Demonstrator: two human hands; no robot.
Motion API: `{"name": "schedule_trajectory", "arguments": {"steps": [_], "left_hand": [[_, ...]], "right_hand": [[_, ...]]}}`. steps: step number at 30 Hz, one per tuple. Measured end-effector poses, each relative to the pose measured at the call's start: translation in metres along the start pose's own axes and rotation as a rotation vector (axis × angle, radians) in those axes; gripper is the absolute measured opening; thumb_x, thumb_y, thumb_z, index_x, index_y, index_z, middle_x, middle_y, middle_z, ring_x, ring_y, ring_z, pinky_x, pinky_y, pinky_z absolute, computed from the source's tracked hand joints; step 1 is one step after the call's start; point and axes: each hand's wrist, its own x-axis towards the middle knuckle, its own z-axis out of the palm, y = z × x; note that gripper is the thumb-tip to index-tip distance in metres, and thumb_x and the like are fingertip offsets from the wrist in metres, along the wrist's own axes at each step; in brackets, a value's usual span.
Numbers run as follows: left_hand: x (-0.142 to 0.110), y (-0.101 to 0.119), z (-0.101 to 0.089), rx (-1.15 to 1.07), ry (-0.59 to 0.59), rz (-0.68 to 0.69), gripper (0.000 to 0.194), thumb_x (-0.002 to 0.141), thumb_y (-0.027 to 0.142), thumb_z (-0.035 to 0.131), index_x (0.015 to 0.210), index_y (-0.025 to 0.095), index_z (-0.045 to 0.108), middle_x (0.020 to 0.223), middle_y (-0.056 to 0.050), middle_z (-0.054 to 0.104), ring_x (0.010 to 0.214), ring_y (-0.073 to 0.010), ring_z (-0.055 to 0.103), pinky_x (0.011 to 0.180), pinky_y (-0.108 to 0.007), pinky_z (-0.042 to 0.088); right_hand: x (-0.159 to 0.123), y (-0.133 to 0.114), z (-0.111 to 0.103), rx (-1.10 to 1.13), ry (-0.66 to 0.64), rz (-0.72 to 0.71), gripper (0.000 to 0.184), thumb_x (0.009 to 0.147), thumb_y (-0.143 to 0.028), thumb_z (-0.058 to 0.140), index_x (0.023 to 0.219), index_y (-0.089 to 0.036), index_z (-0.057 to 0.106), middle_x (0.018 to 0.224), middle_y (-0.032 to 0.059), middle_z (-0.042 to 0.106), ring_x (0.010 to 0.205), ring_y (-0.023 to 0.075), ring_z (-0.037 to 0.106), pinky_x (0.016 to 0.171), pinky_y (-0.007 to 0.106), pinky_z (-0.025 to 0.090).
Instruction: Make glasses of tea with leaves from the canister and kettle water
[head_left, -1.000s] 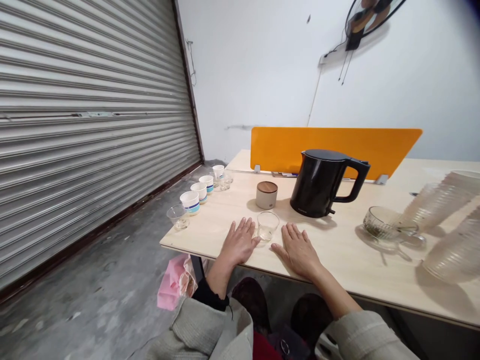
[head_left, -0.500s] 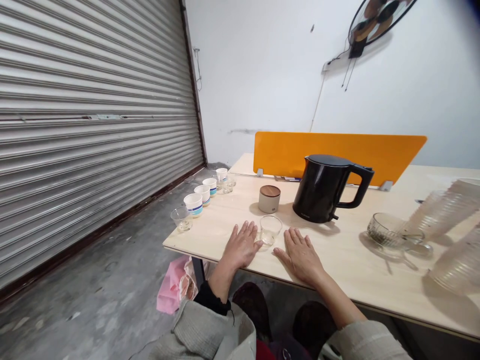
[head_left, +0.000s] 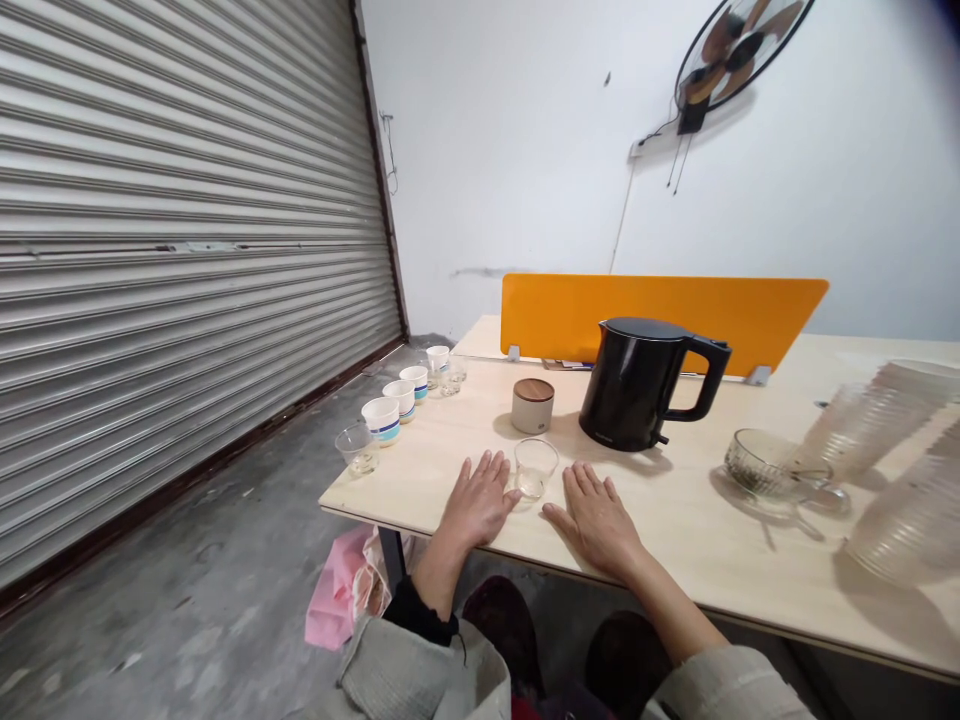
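Note:
My left hand (head_left: 475, 498) lies flat and open on the light wooden table (head_left: 675, 520), fingers spread, just left of a small clear glass cup (head_left: 535, 467). My right hand (head_left: 595, 515) rests flat and open just right of that cup. Neither hand touches the cup as far as I can see. Behind the cup stand a beige canister with a wooden lid (head_left: 532, 404) and a black electric kettle (head_left: 637, 382).
A row of small glass and white-and-blue cups (head_left: 396, 401) lines the table's left edge. A glass pitcher with a strainer (head_left: 772, 466) and stacked clear plastic cups (head_left: 892, 470) lie at the right. An orange divider (head_left: 660, 310) stands behind. A pink bag (head_left: 337, 590) lies on the floor.
Only the camera view has shifted slightly. Both hands stay flat on the table beside the glass cup.

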Motion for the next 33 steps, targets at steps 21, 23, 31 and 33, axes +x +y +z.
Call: {"name": "schedule_trajectory", "arguments": {"steps": [21, 23, 31, 33], "left_hand": [[-0.0023, 0.0016, -0.0023, 0.004, -0.046, -0.011, 0.066, 0.104, 0.053, 0.02, 0.16, 0.018, 0.027, 0.17, -0.006, 0.016, 0.158, -0.0252, 0.01, 0.128, -0.053, 0.01], [-0.002, 0.0018, -0.0026, 0.012, -0.052, -0.014, 0.066, 0.104, 0.053, 0.02, 0.16, 0.019, 0.027, 0.17, -0.005, 0.015, 0.158, -0.0252, 0.01, 0.128, -0.053, 0.011], [-0.0027, 0.0025, -0.004, 0.007, -0.047, -0.013, 0.066, 0.104, 0.051, 0.021, 0.16, 0.017, 0.027, 0.169, -0.005, 0.015, 0.158, -0.0254, 0.01, 0.128, -0.054, 0.011], [-0.0029, 0.0027, -0.0045, 0.003, -0.048, -0.011, 0.066, 0.104, 0.051, 0.022, 0.16, 0.017, 0.027, 0.169, -0.005, 0.015, 0.158, -0.0254, 0.009, 0.128, -0.054, 0.011]], "right_hand": [[-0.0044, -0.0051, -0.0077, 0.017, -0.036, 0.01, 0.088, 0.098, -0.065, 0.031, 0.158, -0.001, 0.03, 0.167, 0.0218, 0.019, 0.156, 0.0344, 0.012, 0.125, 0.053, 0.009], [-0.004, -0.0048, -0.0073, 0.024, -0.042, 0.012, 0.089, 0.098, -0.066, 0.031, 0.158, -0.001, 0.029, 0.167, 0.0215, 0.019, 0.156, 0.0341, 0.011, 0.125, 0.053, 0.008], [-0.0041, -0.0046, -0.0071, 0.0, -0.034, 0.008, 0.089, 0.098, -0.066, 0.03, 0.158, -0.001, 0.03, 0.167, 0.0211, 0.02, 0.156, 0.0344, 0.013, 0.125, 0.053, 0.01], [-0.0041, -0.0046, -0.0072, -0.007, -0.033, 0.008, 0.089, 0.098, -0.066, 0.031, 0.158, -0.001, 0.03, 0.167, 0.021, 0.021, 0.156, 0.0344, 0.013, 0.125, 0.053, 0.01]]}}
